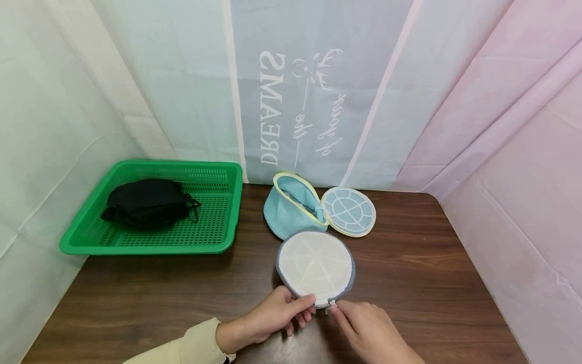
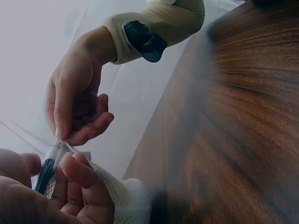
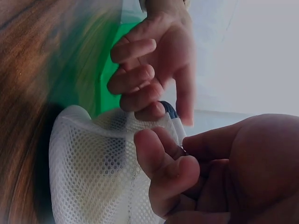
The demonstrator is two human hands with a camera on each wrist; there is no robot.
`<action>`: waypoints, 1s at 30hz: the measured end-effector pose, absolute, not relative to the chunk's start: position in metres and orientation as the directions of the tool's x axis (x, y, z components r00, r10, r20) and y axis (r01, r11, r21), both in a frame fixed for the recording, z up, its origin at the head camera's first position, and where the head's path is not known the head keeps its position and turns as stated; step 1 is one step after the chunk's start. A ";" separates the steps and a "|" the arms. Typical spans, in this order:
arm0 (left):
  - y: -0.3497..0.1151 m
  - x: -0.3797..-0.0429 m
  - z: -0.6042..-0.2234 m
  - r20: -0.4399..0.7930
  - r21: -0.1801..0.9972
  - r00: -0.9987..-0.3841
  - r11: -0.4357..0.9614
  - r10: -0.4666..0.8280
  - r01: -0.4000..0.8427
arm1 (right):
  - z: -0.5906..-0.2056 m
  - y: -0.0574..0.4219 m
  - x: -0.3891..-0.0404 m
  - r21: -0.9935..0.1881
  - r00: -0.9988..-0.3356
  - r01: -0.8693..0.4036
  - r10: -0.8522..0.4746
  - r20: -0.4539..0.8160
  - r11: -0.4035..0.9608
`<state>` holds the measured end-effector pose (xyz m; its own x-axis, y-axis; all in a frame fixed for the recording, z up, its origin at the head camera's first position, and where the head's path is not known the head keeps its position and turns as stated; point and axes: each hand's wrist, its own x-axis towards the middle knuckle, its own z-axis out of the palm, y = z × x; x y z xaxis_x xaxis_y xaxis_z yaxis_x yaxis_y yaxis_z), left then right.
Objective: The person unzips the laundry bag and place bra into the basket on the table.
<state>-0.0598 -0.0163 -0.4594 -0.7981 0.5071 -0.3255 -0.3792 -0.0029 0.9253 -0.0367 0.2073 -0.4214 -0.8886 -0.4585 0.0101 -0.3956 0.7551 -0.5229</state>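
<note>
A white mesh laundry bag [image 1: 316, 263] with a round top and grey rim stands on the table. My left hand [image 1: 277, 313] pinches its near edge, thumb on top and fingers beneath. Just to the right, my right hand [image 1: 368, 326] pinches the zipper pull [image 1: 332, 303] between thumb and forefinger. The right wrist view shows the mesh side of the bag [image 3: 93, 163] below both hands. Behind it sits a light blue mesh bag [image 1: 291, 212] with yellow trim, its mouth open and its round lid [image 1: 349, 211] folded out to the right.
A green plastic basket [image 1: 213, 249] stands at the left, with a black drawstring pouch [image 1: 147, 202] lying in it. The wooden table [image 1: 432, 283] is bounded by hanging fabric [image 1: 191, 101] at the back and on both sides.
</note>
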 end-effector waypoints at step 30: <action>-0.011 -0.062 -0.455 -0.329 0.928 -0.831 -0.011 0.449 -0.373 | -0.413 0.200 -0.036 -0.432 -0.907 -0.407 -0.413 0.084 0.805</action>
